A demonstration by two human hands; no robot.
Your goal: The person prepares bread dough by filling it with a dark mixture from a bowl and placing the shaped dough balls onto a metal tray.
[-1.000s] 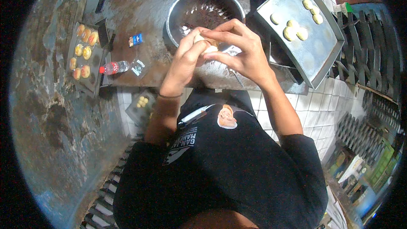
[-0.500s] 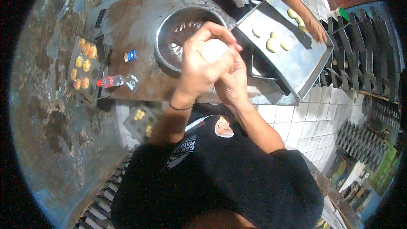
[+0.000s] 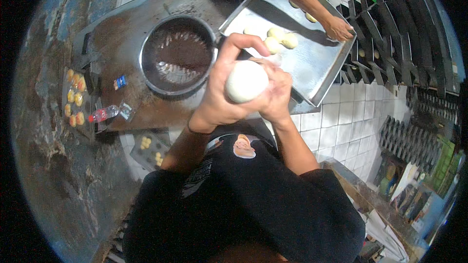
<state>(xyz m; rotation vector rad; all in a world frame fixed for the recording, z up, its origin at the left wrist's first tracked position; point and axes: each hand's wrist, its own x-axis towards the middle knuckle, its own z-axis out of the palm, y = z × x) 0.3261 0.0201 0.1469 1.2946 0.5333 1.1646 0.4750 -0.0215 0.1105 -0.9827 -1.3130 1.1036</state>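
Observation:
A smooth, pale ball of dough (image 3: 247, 82) bulges up between my two hands, above the near edge of the worktable. My left hand (image 3: 218, 92) is wrapped round it from the left, with the forefinger curled over the far side. From the right, my right hand (image 3: 279, 91) closes against the dough, its fingers partly hidden. To the left of my hands stands a metal bowl (image 3: 145, 71) with a dark brown crumbly filling (image 3: 183, 51). Beyond them, a metal tray (image 3: 304, 73) bears several pale dough balls (image 3: 275, 34).
A co-worker's hand (image 3: 338, 28) rests at the tray's right end. On the table (image 3: 109, 48) lie a plastic bottle (image 3: 105, 113) and a small blue packet (image 3: 120, 82). Glazed buns sit on a dark tray (image 3: 87, 100) at left. A tray rack (image 3: 404, 34) stands at right.
The dough ball shows more fully between my hands, which have moved right, away from over the bowl. The co-worker's hand stays by the tray's end. The whole view has shifted.

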